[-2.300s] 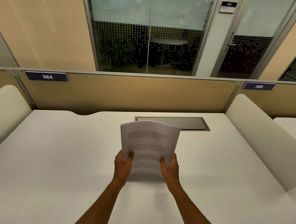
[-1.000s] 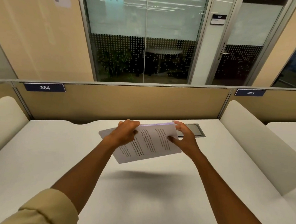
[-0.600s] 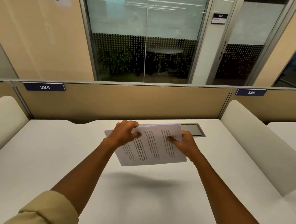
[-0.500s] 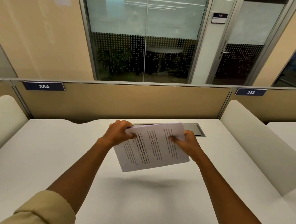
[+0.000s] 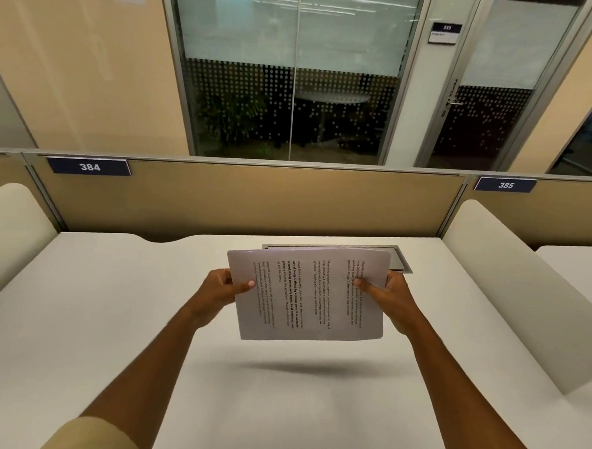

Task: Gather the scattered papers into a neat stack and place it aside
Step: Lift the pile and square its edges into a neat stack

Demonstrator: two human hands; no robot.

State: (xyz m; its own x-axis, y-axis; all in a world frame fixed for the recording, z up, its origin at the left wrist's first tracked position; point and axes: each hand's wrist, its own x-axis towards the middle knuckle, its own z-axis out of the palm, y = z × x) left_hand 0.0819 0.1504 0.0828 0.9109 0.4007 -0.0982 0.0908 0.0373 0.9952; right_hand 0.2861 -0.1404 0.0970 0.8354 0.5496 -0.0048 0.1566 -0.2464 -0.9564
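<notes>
The stack of papers (image 5: 313, 294) is held in the air above the white surface (image 5: 77, 316), clear of it, with its shadow falling on the surface below and in front. The sheets are turned sideways, so the printed lines run top to bottom, and the edges appear aligned. The left hand (image 5: 221, 290) holds the stack's left edge, its grip closed with the thumb pressed on the top sheet and the fingers hidden beneath. The right hand (image 5: 388, 296) holds the right edge in the same closed grip (thumb on top, near the upper right corner). Behind the stack, a grey cable hatch (image 5: 401, 259) is set flush in the surface, partly covered by the papers' far edge. A beige partition (image 5: 247, 201) bearing the plate 384 (image 5: 89, 166) stands at the rear.
</notes>
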